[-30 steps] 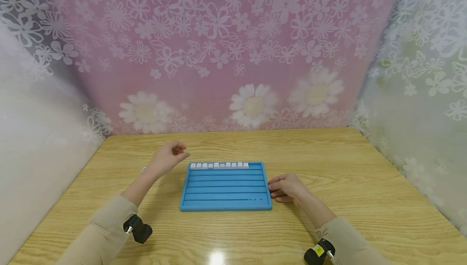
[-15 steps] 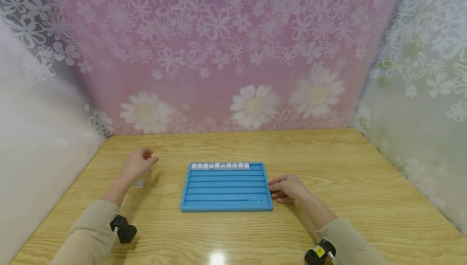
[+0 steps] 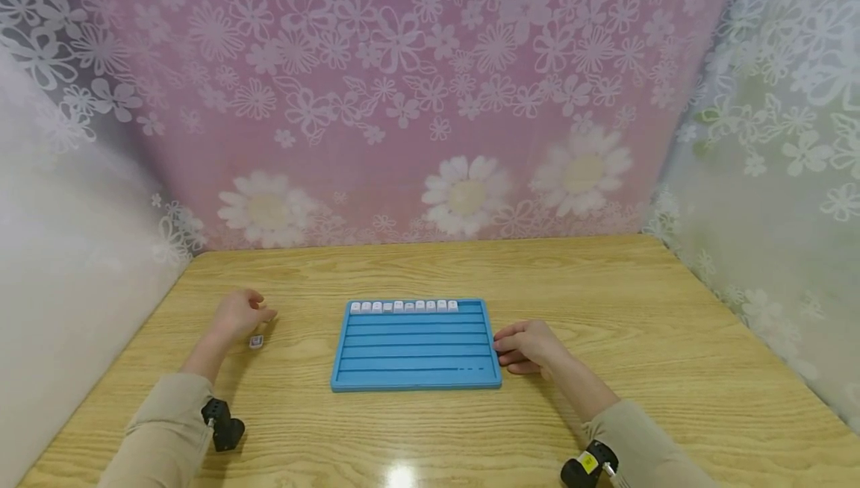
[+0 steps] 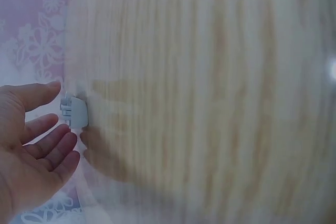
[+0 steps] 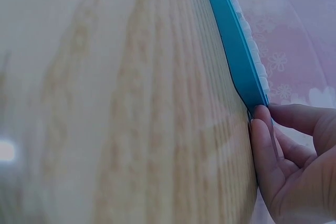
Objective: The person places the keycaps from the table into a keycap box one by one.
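In the head view a blue tray (image 3: 416,354) with ridged rows lies mid-table. White keycaps (image 3: 403,307) stand side by side along its back row, stopping short of the right end. My right hand (image 3: 531,346) holds the tray's right edge; in the right wrist view its thumb and a finger meet at the corner. At the left, my left hand (image 3: 238,316) hovers low over the table with fingers spread and slightly bent. A loose keycap (image 3: 256,342) lies beside it. The left wrist view has a white keycap (image 4: 76,112) just past the fingertips, hollow stem side toward the hand.
The wood-grain table (image 3: 430,436) runs back to a pink flowered curtain (image 3: 376,100). Pale flowered sheets hang at both sides. A black camera is strapped on each sleeve.
My left hand has moved left and toward me, away from the tray's back left corner, down beside the loose keycap. My right hand stays at the tray's edge.
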Available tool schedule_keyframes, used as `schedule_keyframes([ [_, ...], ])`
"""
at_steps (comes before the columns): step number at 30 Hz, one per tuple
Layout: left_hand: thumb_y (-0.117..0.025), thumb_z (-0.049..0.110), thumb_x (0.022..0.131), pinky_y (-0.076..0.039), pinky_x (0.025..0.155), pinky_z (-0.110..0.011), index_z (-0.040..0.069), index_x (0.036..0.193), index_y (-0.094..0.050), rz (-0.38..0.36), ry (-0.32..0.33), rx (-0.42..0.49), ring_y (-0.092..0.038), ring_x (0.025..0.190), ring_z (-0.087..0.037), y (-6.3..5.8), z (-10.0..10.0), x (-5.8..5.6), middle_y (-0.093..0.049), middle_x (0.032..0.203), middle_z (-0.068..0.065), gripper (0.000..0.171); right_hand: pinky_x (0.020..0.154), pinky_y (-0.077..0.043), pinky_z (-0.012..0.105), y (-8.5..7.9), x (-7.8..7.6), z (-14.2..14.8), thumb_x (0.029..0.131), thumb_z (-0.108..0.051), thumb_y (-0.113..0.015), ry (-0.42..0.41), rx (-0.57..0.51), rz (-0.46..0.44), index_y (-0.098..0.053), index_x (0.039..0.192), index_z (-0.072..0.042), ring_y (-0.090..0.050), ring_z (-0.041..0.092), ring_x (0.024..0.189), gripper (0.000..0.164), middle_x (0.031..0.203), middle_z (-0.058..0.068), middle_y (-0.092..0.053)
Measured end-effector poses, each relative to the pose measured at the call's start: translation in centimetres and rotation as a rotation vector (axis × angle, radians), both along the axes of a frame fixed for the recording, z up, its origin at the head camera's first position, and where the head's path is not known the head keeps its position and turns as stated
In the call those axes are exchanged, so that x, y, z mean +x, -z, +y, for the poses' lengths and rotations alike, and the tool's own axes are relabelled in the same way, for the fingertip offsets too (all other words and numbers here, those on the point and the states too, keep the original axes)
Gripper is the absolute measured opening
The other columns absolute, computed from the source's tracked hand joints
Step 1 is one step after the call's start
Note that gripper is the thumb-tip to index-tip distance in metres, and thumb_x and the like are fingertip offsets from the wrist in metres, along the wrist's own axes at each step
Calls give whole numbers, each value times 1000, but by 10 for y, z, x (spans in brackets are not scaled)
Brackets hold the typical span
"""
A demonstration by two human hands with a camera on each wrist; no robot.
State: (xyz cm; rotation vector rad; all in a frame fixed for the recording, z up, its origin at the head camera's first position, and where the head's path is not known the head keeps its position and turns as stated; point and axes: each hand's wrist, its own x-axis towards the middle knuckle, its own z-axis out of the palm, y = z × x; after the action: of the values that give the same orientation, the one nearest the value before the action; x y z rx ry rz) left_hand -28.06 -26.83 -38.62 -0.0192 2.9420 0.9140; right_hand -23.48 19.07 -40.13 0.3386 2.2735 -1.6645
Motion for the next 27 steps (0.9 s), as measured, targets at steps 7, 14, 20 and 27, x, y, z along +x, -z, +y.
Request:
schedule_keyframes([
  [7,-60,18,88,-45,80,-49,-19,118,-46,-16,-10,4,-51,100,-45,3,-4,-2,-53,112,-34,50,54,-53,28,-1,0,0,85,-3,-63,-2,0,2,-60,110,7,-61,14,59,27,71,7,-63],
  [14,-62,18,87,-45,80,-48,-17,115,-49,-11,13,-26,-53,98,-43,6,-5,-4,-54,108,-31,46,54,-53,28,-1,1,-1,86,-3,-62,1,-5,0,-60,109,7,-61,14,59,26,70,7,-63],
  [20,-61,15,88,-47,75,-46,-14,110,-55,-14,18,-54,-54,93,-39,9,-4,-5,-56,104,-29,37,53,-53,28,1,1,-1,86,-3,-62,7,-6,3,-60,109,7,-61,13,58,25,70,6,-63],
  [27,-60,10,88,-49,70,-42,-15,110,-56,-27,4,-39,-56,88,-35,9,-3,-5,-58,102,-28,34,53,-53,28,0,2,0,86,-2,-62,5,-9,12,-60,109,7,-61,14,59,26,70,7,-64],
])
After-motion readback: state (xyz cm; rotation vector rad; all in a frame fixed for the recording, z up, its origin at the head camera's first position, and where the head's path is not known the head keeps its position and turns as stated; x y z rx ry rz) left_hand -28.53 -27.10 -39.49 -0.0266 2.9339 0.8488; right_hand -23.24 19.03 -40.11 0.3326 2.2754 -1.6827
